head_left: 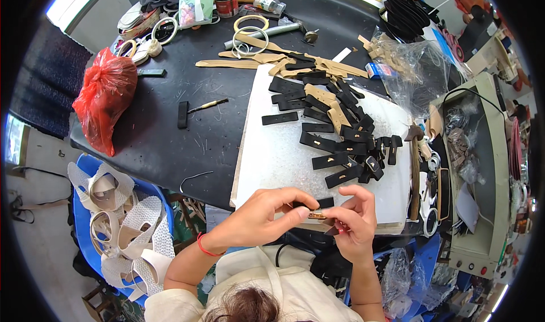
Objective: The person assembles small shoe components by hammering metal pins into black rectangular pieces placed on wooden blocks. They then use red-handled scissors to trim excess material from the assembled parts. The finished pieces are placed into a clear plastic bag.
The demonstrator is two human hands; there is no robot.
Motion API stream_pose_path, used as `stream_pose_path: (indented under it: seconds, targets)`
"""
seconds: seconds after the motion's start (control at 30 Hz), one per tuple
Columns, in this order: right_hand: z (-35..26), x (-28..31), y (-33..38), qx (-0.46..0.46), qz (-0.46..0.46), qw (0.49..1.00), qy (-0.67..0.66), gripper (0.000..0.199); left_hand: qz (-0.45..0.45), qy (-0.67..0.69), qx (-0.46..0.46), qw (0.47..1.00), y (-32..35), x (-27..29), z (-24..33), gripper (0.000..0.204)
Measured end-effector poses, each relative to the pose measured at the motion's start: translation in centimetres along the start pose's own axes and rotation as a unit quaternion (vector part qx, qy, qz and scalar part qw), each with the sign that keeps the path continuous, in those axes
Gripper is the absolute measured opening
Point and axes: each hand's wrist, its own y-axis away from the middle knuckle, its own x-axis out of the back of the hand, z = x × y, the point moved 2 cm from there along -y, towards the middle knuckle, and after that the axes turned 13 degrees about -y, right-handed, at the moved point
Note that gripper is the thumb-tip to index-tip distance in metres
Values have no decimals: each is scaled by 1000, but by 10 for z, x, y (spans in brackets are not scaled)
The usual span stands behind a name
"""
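Observation:
My left hand (267,215) and my right hand (354,222) meet over the near edge of a white board (261,163). Between their fingertips is a small gold-coloured buckle (315,214), partly covered by the fingers. A short black strap (325,203) shows just behind it and seems to run into the buckle. Thumb and fingers of both hands are pinched on this piece. Beyond it, a loose heap of black straps (332,143) spreads over the board, some with small metal fittings. Several tan straps (321,95) lie among and behind them.
On the black table (176,146), a red plastic bag (108,97) sits at left, near a brush (209,104) resting by a black strap piece. Tape rolls (250,42) are at the back. Left below stands a blue tub (91,234) of pale straps; right, a grey-green machine (482,225).

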Motion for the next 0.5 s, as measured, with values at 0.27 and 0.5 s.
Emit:
stream_pose_path:
  seconds: [0.27,0.5]
  targets:
    - [-1,0,7,35,-38,999,7,39,-60,112,78,989,2,-9,-10,21]
    - [1,-6,7,25,-32,999,-21,41,-69,90,121,986,6,-14,-5,14]
